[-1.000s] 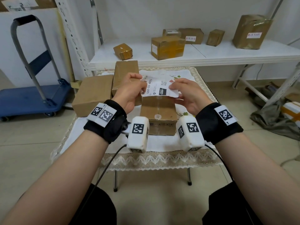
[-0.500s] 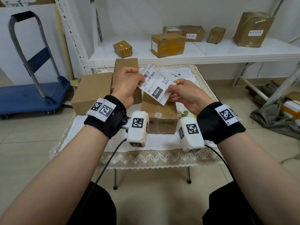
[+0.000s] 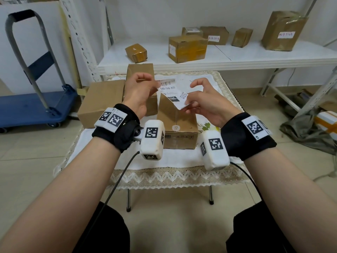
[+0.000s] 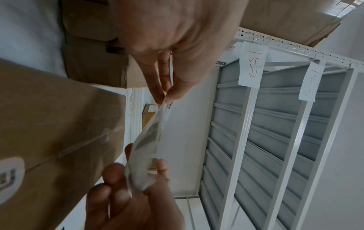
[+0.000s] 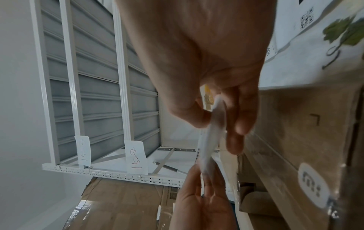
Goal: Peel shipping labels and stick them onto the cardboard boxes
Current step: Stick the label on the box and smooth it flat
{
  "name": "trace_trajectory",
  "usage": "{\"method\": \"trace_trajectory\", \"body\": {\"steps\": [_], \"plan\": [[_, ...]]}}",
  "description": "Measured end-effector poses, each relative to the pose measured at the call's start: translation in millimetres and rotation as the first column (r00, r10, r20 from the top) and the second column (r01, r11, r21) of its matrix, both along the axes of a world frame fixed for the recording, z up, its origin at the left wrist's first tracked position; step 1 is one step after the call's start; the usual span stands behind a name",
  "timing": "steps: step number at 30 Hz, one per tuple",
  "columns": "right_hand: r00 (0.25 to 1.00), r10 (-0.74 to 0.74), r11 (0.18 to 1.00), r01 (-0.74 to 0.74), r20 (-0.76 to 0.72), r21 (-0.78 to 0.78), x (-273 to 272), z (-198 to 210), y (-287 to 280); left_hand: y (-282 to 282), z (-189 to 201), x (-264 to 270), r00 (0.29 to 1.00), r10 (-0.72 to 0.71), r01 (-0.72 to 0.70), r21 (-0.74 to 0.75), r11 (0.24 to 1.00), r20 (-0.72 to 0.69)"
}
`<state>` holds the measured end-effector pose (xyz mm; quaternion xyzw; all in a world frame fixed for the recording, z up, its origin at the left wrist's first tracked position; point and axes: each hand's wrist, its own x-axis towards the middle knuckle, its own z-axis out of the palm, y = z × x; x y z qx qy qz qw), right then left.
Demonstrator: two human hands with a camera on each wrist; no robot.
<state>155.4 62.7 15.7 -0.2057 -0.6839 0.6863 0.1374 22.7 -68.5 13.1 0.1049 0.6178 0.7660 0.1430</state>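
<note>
A white shipping label (image 3: 173, 93) with a barcode and a QR code hangs tilted in the air above a small brown cardboard box (image 3: 177, 125) on the table. My left hand (image 3: 140, 92) pinches the label's upper left corner between thumb and fingers. My right hand (image 3: 202, 99) pinches its lower right corner. In the left wrist view the label (image 4: 149, 140) shows edge-on, stretched from my left hand (image 4: 165, 96) to the right one. In the right wrist view my right hand (image 5: 216, 115) grips the same label (image 5: 210, 140), beside the box (image 5: 307, 132).
Two more brown boxes (image 3: 102, 101) lie at the table's left and back. A loose label sheet (image 3: 182, 77) rests on the white cloth (image 3: 164, 161). Several taped boxes (image 3: 187, 48) stand on the white shelf behind. A blue hand trolley (image 3: 32, 99) is at the left.
The label has been turned from flat to tilted, and the hands have drawn apart. The left hand rose with the upper corner; the right hand took the lower corner.
</note>
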Motion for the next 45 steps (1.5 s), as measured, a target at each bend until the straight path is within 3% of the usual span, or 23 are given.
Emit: {"method": "trace_trajectory", "body": {"steps": [13, 22, 27, 35, 41, 45], "plan": [[0.996, 0.086, 0.996, -0.086, 0.008, -0.038, 0, -3, 1, 6, -5, 7, 0.999, -0.035, 0.035, -0.006, 0.999, 0.032], [0.999, 0.040, 0.988, -0.039, 0.007, -0.152, -3, -4, 5, 0, -8, 15, 0.980, -0.126, 0.087, -0.240, 0.967, -0.152], [1.000, 0.030, 0.983, -0.030, -0.005, -0.181, -5, -6, 5, -8, -6, 19, 0.970, -0.201, 0.145, -0.343, 0.928, -0.133], [0.999, 0.013, 0.999, -0.011, 0.050, -0.039, -3, -8, 1, -8, -2, 21, 0.963, -0.264, 0.218, -0.416, 0.883, -0.057], [0.989, 0.008, 0.987, -0.032, 0.149, 0.159, -6, -8, 5, -9, -1, 22, 0.954, -0.292, 0.231, -0.446, 0.865, -0.073], [0.975, -0.004, 0.935, -0.075, 0.220, 0.347, -5, -6, 6, -10, -2, 20, 0.944, -0.325, 0.257, -0.493, 0.831, -0.054]]}}
